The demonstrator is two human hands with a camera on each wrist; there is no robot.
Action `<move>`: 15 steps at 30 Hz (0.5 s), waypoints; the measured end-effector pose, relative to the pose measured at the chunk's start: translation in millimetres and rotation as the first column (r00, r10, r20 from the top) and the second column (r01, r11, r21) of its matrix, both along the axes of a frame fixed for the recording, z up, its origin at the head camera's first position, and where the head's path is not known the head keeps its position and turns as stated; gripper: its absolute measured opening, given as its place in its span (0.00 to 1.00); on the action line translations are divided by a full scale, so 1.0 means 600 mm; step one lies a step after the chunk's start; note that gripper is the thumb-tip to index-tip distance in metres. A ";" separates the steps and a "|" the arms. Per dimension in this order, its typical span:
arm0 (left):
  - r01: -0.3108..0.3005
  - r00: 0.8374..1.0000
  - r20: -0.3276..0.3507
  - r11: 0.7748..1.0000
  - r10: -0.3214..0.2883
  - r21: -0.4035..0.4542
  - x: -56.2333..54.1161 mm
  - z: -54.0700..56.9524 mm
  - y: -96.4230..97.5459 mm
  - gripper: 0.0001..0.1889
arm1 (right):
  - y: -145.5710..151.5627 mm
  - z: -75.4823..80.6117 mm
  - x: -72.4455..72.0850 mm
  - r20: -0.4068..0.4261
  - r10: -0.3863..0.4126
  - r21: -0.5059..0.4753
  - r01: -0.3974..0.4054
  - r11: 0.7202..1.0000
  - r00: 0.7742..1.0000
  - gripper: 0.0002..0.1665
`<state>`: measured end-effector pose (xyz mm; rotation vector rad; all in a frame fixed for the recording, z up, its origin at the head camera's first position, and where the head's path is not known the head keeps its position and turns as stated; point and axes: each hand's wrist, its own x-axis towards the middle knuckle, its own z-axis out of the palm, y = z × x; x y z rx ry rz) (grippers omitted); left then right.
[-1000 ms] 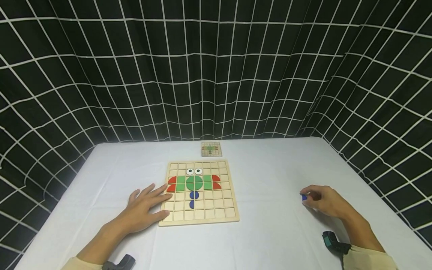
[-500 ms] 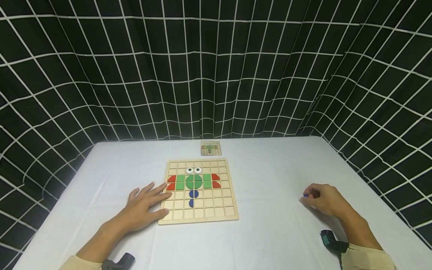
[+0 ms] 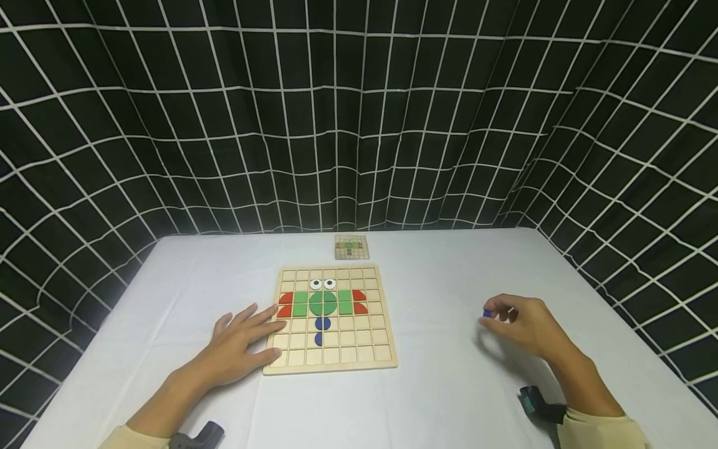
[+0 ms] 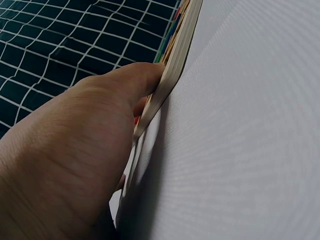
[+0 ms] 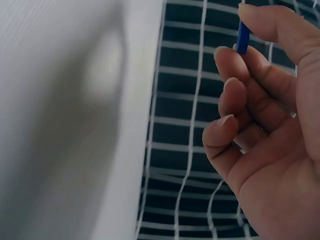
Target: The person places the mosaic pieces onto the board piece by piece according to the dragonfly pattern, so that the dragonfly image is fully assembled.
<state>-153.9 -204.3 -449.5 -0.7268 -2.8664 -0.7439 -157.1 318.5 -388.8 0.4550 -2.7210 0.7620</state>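
Note:
Between thumb and fingertips, my right hand pinches a small blue puzzle piece, held above the white cloth to the right of the board. My left hand lies with spread fingers over the left edge of the wooden grid board. In the left wrist view its thumb rests at the board's edge. On the board, green pieces form a circle flanked by green squares, with red pieces at both outer ends. Two eye pieces sit above, and blue pieces lie below the circle.
A small picture card with a similar pattern lies behind the board. White cloth covers the table. A black curtain with white grid lines encloses the back and sides.
My right hand has lifted off the cloth with the blue puzzle piece and shifted left and slightly away from me. The left hand and the board have stayed in place.

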 end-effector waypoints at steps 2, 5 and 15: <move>-0.002 1.000 0.002 1.000 0.002 -0.003 0.000 0.001 0.000 0.27 | -0.019 0.009 0.001 -0.032 0.048 -0.013 -0.048 0.999 0.998 0.09; -0.006 1.000 0.008 1.000 0.006 -0.006 0.000 0.001 0.000 0.27 | -0.048 0.021 0.000 -0.070 0.118 -0.039 -0.121 0.992 0.991 0.10; -0.006 1.000 0.018 1.000 0.006 -0.008 0.000 0.000 0.000 0.27 | -0.146 0.038 -0.005 -0.099 0.263 -0.107 -0.273 0.956 0.960 0.11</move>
